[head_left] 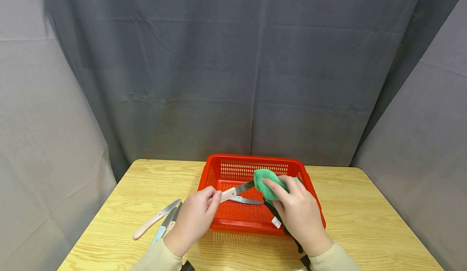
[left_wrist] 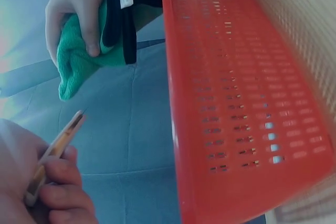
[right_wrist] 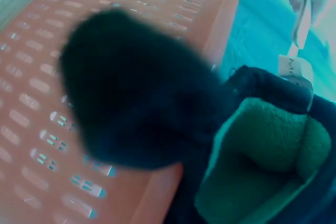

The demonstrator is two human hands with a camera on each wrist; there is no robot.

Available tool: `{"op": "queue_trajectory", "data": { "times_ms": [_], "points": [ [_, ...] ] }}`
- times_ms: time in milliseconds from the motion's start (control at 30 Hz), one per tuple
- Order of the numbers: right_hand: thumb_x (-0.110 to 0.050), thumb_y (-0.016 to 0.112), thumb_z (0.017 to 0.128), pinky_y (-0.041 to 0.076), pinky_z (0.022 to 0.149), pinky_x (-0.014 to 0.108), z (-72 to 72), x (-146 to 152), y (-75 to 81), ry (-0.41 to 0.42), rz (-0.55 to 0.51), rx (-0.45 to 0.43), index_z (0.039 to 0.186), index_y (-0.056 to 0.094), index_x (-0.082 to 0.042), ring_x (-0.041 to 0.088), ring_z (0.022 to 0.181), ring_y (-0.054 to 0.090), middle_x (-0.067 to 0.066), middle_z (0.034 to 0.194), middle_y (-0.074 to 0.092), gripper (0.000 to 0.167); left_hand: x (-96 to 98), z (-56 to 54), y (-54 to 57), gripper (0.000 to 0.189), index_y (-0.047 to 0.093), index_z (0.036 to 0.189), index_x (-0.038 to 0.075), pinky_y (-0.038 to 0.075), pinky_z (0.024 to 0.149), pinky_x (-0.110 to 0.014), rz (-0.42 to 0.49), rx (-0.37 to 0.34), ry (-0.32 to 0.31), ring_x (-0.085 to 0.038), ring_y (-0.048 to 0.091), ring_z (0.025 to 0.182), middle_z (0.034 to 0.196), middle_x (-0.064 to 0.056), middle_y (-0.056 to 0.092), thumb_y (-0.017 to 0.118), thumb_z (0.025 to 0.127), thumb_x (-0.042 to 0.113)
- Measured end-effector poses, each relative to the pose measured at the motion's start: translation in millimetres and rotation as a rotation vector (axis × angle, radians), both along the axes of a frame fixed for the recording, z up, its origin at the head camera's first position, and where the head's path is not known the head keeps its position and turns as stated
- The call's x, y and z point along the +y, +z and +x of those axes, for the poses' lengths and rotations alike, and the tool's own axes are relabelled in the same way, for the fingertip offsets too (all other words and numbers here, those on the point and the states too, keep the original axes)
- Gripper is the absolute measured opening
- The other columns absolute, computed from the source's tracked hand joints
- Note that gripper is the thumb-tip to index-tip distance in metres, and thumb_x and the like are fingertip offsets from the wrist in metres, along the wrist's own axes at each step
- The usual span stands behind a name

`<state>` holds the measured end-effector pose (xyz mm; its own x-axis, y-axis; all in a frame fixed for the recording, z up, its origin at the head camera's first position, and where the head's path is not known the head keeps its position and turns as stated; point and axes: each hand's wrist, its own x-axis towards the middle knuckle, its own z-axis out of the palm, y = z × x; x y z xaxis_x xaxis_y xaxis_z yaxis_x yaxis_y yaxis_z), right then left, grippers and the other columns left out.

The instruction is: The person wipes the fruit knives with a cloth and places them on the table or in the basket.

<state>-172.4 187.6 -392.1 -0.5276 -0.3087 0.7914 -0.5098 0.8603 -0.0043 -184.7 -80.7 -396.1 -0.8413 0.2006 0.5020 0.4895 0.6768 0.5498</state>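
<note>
Knife (head_left: 236, 190) over basket (head_left: 255, 157), blade running up to cloth (head_left: 267, 184) | left hand (head_left: 194, 211) curled round its handle; right hand (head_left: 298, 206) gripping cloth (whether the tip is wrapped, I can't tell from here) | step, I judge: wiping the blade | next move calls for drawing cloth along the blade, fingers clear of the edge

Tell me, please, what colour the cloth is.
The cloth is mostly green, best seen in the head view.

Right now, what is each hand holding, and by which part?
Left hand: a knife, by its handle. Right hand: a green cloth, by bunched folds.
</note>
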Motion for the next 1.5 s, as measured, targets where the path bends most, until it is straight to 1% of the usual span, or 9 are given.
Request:
{"op": "queue_trajectory", "data": {
  "times_ms": [200,333,500,667,933,1000,1100,1300,1500],
  "points": [
    [-0.006,0.096,0.067,0.061,0.067,0.047,1.6,4,2.4,-0.012,-0.013,-0.009,0.127,0.07,-0.026,0.031,0.091,0.066,0.014,0.111,0.065,0.069,-2.4,-7.5,7.5,0.031,0.054,0.074,0.019,0.026,0.048,-0.021,-0.062,-0.09,-0.007,-0.004,0.029,0.049,0.056,0.011,0.035,0.061,0.104,0.024],
    [-0.004,0.096,0.066,0.061,0.067,0.048,1.5,5,2.9,-0.009,-0.018,-0.006,0.128,0.07,-0.025,0.032,0.091,0.066,0.015,0.111,0.066,0.07,-1.4,-10.6,15.8,0.033,0.051,0.072,0.02,0.026,0.05,-0.021,-0.102,-0.1,-0.028,-0.005,0.029,0.05,0.057,0.01,0.034,0.061,0.104,0.025],
    [-0.002,0.095,0.066,0.06,0.068,0.047,1.1,6,3.1,-0.009,-0.032,0.0,0.128,0.07,-0.025,0.031,0.091,0.065,0.014,0.111,0.065,0.071,4.2,-15.9,27.3,0.034,0.05,0.072,0.02,0.031,0.052,-0.024,-0.185,-0.089,-0.073,-0.007,0.033,0.051,0.058,0.009,0.036,0.06,0.104,0.026],
    [-0.003,0.096,0.066,0.061,0.067,0.046,1.6,7,1.6,-0.015,-0.026,-0.006,0.128,0.07,-0.025,0.031,0.091,0.065,0.014,0.11,0.065,0.071,10.0,-23.2,33.5,0.033,0.053,0.073,0.019,0.031,0.051,-0.024,-0.255,-0.134,-0.109,-0.008,0.035,0.05,0.057,0.008,0.039,0.059,0.105,0.03],
    [-0.002,0.096,0.066,0.061,0.067,0.047,1.9,9,0.6,-0.019,-0.032,-0.013,0.128,0.07,-0.024,0.032,0.091,0.066,0.015,0.111,0.065,0.071,22.6,-40.8,34.9,0.039,0.051,0.069,0.018,0.032,0.052,-0.025,-0.324,-0.21,-0.166,-0.009,0.035,0.051,0.056,0.007,0.038,0.057,0.105,0.031],
    [-0.003,0.096,0.066,0.061,0.066,0.047,2.2,9,0.5,-0.02,-0.03,-0.01,0.128,0.07,-0.024,0.032,0.091,0.066,0.015,0.111,0.065,0.071,26.0,-43.7,35.5,0.04,0.051,0.069,0.018,0.032,0.052,-0.025,-0.332,-0.248,-0.183,-0.009,0.035,0.05,0.056,0.006,0.037,0.058,0.105,0.031],
    [-0.003,0.096,0.065,0.06,0.066,0.047,2.6,9,0.5,-0.019,-0.029,-0.006,0.128,0.07,-0.025,0.031,0.091,0.066,0.015,0.11,0.065,0.071,31.2,-46.7,37.6,0.041,0.049,0.067,0.018,0.032,0.053,-0.024,-0.354,-0.276,-0.2,-0.009,0.035,0.051,0.055,0.006,0.037,0.059,0.105,0.031],
    [-0.002,0.096,0.064,0.06,0.068,0.046,3.4,11,-1.5,-0.021,-0.037,-0.003,0.127,0.071,-0.024,0.031,0.09,0.066,0.014,0.11,0.065,0.072,43.2,-52.3,43.1,0.042,0.048,0.066,0.017,0.034,0.055,-0.023,-0.435,-0.263,-0.229,-0.01,0.037,0.052,0.055,0.006,0.039,0.06,0.104,0.03],
    [-0.003,0.096,0.064,0.06,0.068,0.046,5.0,12,-2.8,-0.031,-0.033,-0.015,0.127,0.071,-0.025,0.031,0.09,0.066,0.014,0.11,0.065,0.072,55.9,-59.5,41.5,0.038,0.054,0.069,0.017,0.039,0.056,-0.025,-0.526,-0.278,-0.239,-0.01,0.043,0.053,0.058,0.005,0.046,0.059,0.105,0.03]
  ]
}}
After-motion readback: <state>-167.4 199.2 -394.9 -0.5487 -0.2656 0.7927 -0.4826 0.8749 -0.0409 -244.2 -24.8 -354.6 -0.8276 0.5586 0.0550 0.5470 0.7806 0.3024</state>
